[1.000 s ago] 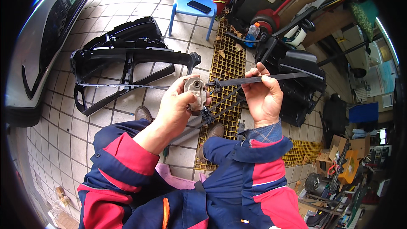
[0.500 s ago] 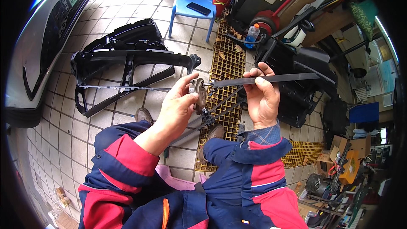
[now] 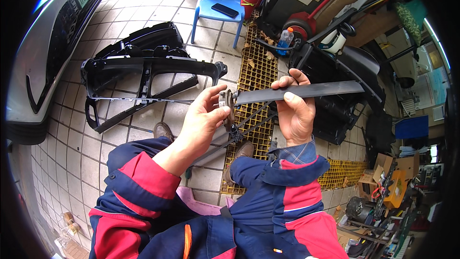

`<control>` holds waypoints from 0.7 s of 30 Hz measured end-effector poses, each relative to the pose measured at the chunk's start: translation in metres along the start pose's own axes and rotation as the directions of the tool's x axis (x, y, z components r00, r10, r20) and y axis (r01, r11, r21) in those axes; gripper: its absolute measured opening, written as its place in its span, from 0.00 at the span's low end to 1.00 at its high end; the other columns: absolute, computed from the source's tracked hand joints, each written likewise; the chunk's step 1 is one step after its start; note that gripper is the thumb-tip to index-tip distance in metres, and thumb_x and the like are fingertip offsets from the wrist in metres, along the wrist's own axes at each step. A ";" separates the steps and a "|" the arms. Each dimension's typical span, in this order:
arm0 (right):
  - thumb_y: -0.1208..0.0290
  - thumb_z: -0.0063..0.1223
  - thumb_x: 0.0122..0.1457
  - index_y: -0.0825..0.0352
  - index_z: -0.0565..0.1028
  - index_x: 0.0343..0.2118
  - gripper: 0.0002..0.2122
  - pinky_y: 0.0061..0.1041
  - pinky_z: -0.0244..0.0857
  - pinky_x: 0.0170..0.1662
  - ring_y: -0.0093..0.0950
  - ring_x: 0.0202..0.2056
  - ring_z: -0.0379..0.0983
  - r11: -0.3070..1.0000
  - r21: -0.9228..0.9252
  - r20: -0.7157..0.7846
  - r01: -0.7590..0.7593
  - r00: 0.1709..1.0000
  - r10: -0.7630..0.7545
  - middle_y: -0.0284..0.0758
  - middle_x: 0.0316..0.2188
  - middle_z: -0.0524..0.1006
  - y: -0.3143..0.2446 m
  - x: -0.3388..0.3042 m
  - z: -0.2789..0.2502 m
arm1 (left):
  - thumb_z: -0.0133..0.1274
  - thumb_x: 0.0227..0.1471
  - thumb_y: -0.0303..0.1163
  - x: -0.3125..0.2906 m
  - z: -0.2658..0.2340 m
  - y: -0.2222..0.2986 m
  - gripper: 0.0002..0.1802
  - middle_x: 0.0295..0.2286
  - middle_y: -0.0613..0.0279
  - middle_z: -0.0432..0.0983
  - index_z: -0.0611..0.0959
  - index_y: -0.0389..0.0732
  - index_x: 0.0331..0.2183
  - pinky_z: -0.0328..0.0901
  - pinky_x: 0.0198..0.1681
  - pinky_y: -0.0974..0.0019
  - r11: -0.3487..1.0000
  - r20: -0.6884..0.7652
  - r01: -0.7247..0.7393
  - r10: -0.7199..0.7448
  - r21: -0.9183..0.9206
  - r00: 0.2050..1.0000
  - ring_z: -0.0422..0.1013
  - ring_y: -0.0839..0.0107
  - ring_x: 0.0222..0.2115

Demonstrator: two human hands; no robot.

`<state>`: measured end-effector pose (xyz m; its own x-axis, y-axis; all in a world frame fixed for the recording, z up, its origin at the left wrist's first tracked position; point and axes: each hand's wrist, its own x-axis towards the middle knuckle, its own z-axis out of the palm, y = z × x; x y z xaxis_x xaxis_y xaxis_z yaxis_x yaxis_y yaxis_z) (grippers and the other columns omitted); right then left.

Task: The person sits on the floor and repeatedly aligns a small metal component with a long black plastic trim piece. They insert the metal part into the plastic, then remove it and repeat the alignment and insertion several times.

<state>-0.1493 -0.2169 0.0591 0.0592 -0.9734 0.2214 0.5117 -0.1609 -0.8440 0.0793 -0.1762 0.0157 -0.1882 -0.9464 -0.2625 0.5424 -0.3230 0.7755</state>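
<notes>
My left hand (image 3: 203, 119) is closed around a small grey-brown housing (image 3: 229, 107), thumb on its near face. A long flat black slat (image 3: 330, 89) is pinched between the thumb and fingers of my right hand (image 3: 298, 117). The slat's left end meets the housing at a small pin; whether they are joined, I cannot tell. Its broader free end points right. Beneath my hands, thin black rods (image 3: 254, 116) run at a slant, with a dark bracket (image 3: 235, 135) at their lower end.
A black plastic car-front frame (image 3: 146, 74) lies on the tiles at left, near a white car (image 3: 36, 74). Ahead stands a blue chair (image 3: 218, 2) with a phone. Yellow floor grating (image 3: 258, 69) runs below me. Black panels (image 3: 330, 110) and cardboard boxes (image 3: 371, 177) are at right.
The slat has rolled about its length, so more of its flat face shows. The housing has turned with my left hand and looks narrower. Both hands keep their hold.
</notes>
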 end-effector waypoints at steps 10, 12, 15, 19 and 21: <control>0.75 0.61 0.62 0.69 0.69 0.60 0.23 0.32 0.75 0.57 0.32 0.51 0.79 0.997 -0.058 -0.112 -0.048 0.993 0.041 0.38 0.45 0.78 0.001 -0.002 -0.002 | 0.55 0.61 0.19 -0.002 0.002 0.002 0.32 0.49 0.61 0.74 0.72 0.42 0.65 0.73 0.54 0.62 0.998 0.037 -0.001 0.003 -0.057 0.999 0.74 0.72 0.48; 0.75 0.61 0.62 0.69 0.69 0.60 0.23 0.33 0.75 0.57 0.32 0.50 0.79 0.998 -0.045 -0.074 -0.034 0.997 0.031 0.38 0.45 0.78 0.001 -0.002 -0.002 | 0.55 0.62 0.19 -0.001 0.000 0.002 0.31 0.49 0.60 0.75 0.72 0.42 0.65 0.73 0.54 0.62 0.999 0.025 0.015 -0.014 -0.035 1.000 0.75 0.71 0.48; 0.75 0.61 0.62 0.69 0.69 0.60 0.24 0.33 0.75 0.57 0.32 0.50 0.79 0.999 -0.029 -0.033 -0.022 0.999 0.021 0.38 0.46 0.78 0.000 -0.002 -0.001 | 0.55 0.62 0.19 -0.001 0.000 0.002 0.31 0.49 0.60 0.75 0.72 0.41 0.65 0.73 0.54 0.62 1.000 0.003 0.017 -0.017 -0.024 1.000 0.75 0.71 0.47; 0.75 0.60 0.60 0.70 0.69 0.60 0.25 0.35 0.73 0.59 0.34 0.51 0.79 0.996 -0.067 -0.121 -0.064 0.991 0.055 0.39 0.46 0.78 0.000 -0.001 0.002 | 0.55 0.62 0.20 -0.001 0.000 0.001 0.31 0.49 0.60 0.74 0.72 0.41 0.65 0.73 0.55 0.61 1.000 0.018 0.003 -0.003 -0.024 1.000 0.75 0.71 0.48; 0.75 0.60 0.59 0.70 0.69 0.60 0.25 0.36 0.73 0.60 0.35 0.52 0.78 0.991 -0.097 -0.167 -0.090 0.983 0.073 0.40 0.46 0.77 0.000 -0.001 0.003 | 0.55 0.62 0.20 -0.001 -0.001 0.001 0.31 0.49 0.60 0.74 0.72 0.40 0.65 0.73 0.55 0.61 0.999 0.038 -0.003 0.004 -0.032 0.999 0.74 0.71 0.48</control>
<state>-0.1470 -0.2154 0.0603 -0.0477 -0.9961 0.0742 0.4183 -0.0874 -0.9041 0.0807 -0.1755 0.0160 -0.2170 -0.9469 -0.2374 0.5689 -0.3203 0.7575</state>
